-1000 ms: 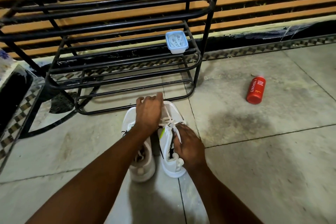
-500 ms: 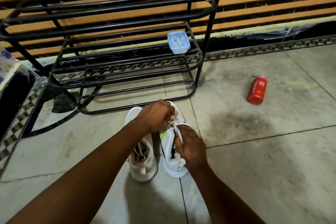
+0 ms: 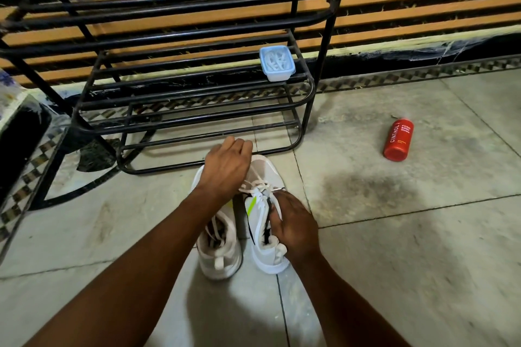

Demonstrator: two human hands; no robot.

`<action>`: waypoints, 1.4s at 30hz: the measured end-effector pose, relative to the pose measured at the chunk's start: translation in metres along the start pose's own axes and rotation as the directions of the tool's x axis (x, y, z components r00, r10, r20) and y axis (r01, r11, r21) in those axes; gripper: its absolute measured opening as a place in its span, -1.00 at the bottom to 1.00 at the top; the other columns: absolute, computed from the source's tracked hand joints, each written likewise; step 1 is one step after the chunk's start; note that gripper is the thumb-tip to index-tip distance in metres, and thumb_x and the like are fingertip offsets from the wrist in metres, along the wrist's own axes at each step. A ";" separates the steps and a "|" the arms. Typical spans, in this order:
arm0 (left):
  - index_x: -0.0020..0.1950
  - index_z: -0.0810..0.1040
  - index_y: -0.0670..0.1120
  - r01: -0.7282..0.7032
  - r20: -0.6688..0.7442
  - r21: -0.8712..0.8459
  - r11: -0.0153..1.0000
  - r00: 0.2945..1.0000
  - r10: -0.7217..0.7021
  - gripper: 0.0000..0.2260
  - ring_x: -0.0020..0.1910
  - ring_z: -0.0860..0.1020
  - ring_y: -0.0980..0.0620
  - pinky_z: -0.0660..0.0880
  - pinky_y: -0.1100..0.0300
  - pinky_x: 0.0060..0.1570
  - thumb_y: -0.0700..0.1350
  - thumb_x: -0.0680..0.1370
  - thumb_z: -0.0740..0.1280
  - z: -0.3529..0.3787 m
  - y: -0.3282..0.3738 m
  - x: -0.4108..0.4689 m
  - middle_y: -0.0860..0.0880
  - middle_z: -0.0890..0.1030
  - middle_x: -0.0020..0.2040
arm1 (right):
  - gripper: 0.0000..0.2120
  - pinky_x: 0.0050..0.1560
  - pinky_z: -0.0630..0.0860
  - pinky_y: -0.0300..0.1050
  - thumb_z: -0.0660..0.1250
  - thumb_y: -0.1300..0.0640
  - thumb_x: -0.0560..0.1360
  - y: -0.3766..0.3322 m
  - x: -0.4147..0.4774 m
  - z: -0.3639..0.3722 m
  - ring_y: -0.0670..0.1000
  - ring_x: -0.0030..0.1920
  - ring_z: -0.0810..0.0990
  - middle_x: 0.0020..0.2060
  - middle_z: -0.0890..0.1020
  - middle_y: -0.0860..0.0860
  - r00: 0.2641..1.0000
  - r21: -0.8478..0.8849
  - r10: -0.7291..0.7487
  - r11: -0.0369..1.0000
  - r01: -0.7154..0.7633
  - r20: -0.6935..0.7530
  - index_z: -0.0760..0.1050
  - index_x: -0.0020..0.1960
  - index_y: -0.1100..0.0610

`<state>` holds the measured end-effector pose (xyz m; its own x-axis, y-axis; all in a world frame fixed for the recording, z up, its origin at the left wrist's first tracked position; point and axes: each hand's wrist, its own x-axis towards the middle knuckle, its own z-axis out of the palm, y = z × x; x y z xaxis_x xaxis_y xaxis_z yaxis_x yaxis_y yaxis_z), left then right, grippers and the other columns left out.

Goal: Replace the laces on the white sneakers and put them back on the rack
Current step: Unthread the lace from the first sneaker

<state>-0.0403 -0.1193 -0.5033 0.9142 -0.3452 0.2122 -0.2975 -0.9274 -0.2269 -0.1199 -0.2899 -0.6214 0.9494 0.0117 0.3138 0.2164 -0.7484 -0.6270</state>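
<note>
**On the tiled floor, before the rack: one pair of sneakers, lacing in hand**

Logged a pale tiled floor [image 3: 394, 234], marked with a dark stain to the right of the shoes. Logged behind it a wall [image 3: 423, 8] of orange slats. Noted a black metal rack [image 3: 174, 18] of barred tiers against that wall.

Found both sneakers on the floor just in front of the lowest tier, side by side, toes toward the rack. Entered the left sneaker [image 3: 217, 251] as partly covered by the left forearm, with loose white strands in its opening. Entered the right sneaker [image 3: 259, 245] just beside it, with a yellow-green flash and a black stripe on its inner side.

Recorded the left hand [image 3: 228, 169] above the toe of the right sneaker, fingers curled and clamped on the white lace [image 3: 255, 186], which ran from the eyelets up under the palm. Recorded the right hand [image 3: 293, 225] with fingers wrapped round the collar of the right sneaker, gripping it.

Listed a red bottle [image 3: 398, 140] lying on its side on the floor, well apart to the right, lettered "FOAM BODY WASH". Listed a small pale-blue tub [image 3: 276, 63] on a middle tier near the right end; white contents, too small to make out.
</note>
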 end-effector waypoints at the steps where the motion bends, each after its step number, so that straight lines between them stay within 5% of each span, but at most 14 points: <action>1: 0.11 0.47 -0.09 0.057 0.027 -0.009 0.998 0.998 -0.057 -0.72 -0.01 0.52 -0.11 0.31 0.10 -0.26 -0.22 0.45 0.44 0.000 -0.004 -0.002 -0.08 0.63 -0.05 | -0.59 0.21 0.55 -0.09 0.14 -0.05 0.57 -0.001 0.000 0.000 0.00 0.27 0.59 0.24 0.64 -0.02 1.000 -0.007 0.004 1.000 -0.004 0.004 0.59 0.28 0.06; 7: 0.06 0.45 -0.12 0.187 -0.002 -0.051 0.981 0.982 -0.187 -0.74 -0.08 0.49 -0.13 0.42 0.05 -0.35 -0.33 0.44 0.40 0.006 -0.012 -0.017 -0.12 0.61 -0.13 | -0.56 0.19 0.57 -0.08 0.12 -0.07 0.56 -0.004 0.001 -0.004 0.01 0.27 0.59 0.26 0.63 -0.02 0.999 -0.031 0.026 0.999 -0.025 0.035 0.56 0.31 0.05; 14: 0.00 0.37 -0.12 0.348 -0.076 -0.539 0.767 0.887 -0.455 -0.79 -0.05 0.36 -0.11 0.27 0.04 -0.24 -0.41 0.51 0.10 0.021 -0.003 -0.028 -0.16 0.54 -0.08 | -0.60 0.13 0.55 -0.09 0.10 -0.08 0.58 -0.007 0.002 -0.008 0.00 0.24 0.57 0.25 0.60 -0.06 0.996 -0.033 0.035 0.999 -0.032 0.079 0.49 0.33 0.00; 17: 0.00 0.37 -0.14 0.402 -0.112 -0.578 0.711 0.823 -0.556 -0.65 -0.07 0.36 -0.11 0.25 0.05 -0.22 -0.52 0.37 0.12 0.017 -0.016 -0.025 -0.11 0.51 -0.11 | -0.61 0.12 0.56 -0.08 0.11 -0.08 0.59 -0.007 0.002 -0.007 0.02 0.23 0.58 0.23 0.62 -0.04 0.996 -0.041 0.030 0.999 -0.027 0.080 0.51 0.31 0.02; 21: 0.02 0.42 -0.08 0.303 0.093 -0.456 0.837 0.951 -0.293 -0.71 -0.02 0.45 -0.15 0.39 0.01 -0.15 -0.42 0.43 0.29 0.020 -0.039 -0.023 -0.09 0.55 -0.09 | -0.57 0.12 0.55 -0.09 0.10 -0.12 0.57 -0.007 0.002 -0.008 0.02 0.23 0.58 0.24 0.61 -0.04 0.995 -0.040 0.032 0.999 -0.028 0.093 0.51 0.32 0.02; 24: 0.09 0.53 -0.04 0.179 0.232 -0.416 0.892 0.969 -0.086 -0.78 0.08 0.47 -0.12 0.44 0.01 0.05 -0.28 0.50 0.34 0.024 -0.037 -0.033 -0.07 0.60 0.04 | -0.58 0.08 0.53 -0.10 0.11 -0.13 0.54 -0.008 0.004 -0.011 0.02 0.20 0.58 0.22 0.61 -0.06 0.995 -0.048 0.026 0.999 -0.021 0.098 0.51 0.29 0.00; 32: 0.24 0.55 0.01 0.348 0.297 -0.135 0.928 0.908 -0.297 -0.68 0.30 0.37 -0.11 0.28 -0.11 0.20 0.06 0.51 0.32 0.005 -0.003 -0.037 -0.04 0.50 0.24 | -0.60 -0.03 0.55 -0.06 0.13 -0.13 0.50 -0.015 0.007 -0.014 0.08 0.09 0.61 0.10 0.64 -0.03 0.996 -0.058 0.025 0.998 -0.020 0.082 0.54 0.21 0.01; 37: 0.40 0.46 0.12 0.276 0.492 -0.378 0.884 0.868 -0.060 -0.36 0.40 0.43 0.03 0.14 -0.22 0.33 0.10 0.30 0.36 -0.011 0.009 -0.024 0.11 0.51 0.34 | -0.63 -0.25 0.49 -0.08 0.19 -0.07 0.42 -0.013 0.013 -0.016 0.15 -0.13 0.62 -0.13 0.64 0.04 0.995 -0.117 -0.076 0.990 0.083 0.063 0.57 0.11 0.06; 42: 0.53 0.34 0.10 0.242 0.603 -0.343 0.908 0.798 0.015 -0.33 0.44 0.44 -0.07 0.12 -0.15 0.39 0.09 0.43 0.45 -0.001 0.014 -0.023 0.01 0.53 0.41 | -0.66 -0.39 0.47 -0.08 0.28 -0.09 0.29 -0.012 0.030 -0.019 0.22 -0.35 0.59 -0.38 0.57 0.08 0.989 -0.200 -0.056 0.976 0.083 0.137 0.57 -0.02 0.06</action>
<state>-0.0654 -0.1243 -0.5103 0.8908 -0.2023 -0.4069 -0.1433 -0.9748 0.1710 -0.0986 -0.2931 -0.5907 0.9580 0.1442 0.2479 0.2446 -0.8622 -0.4437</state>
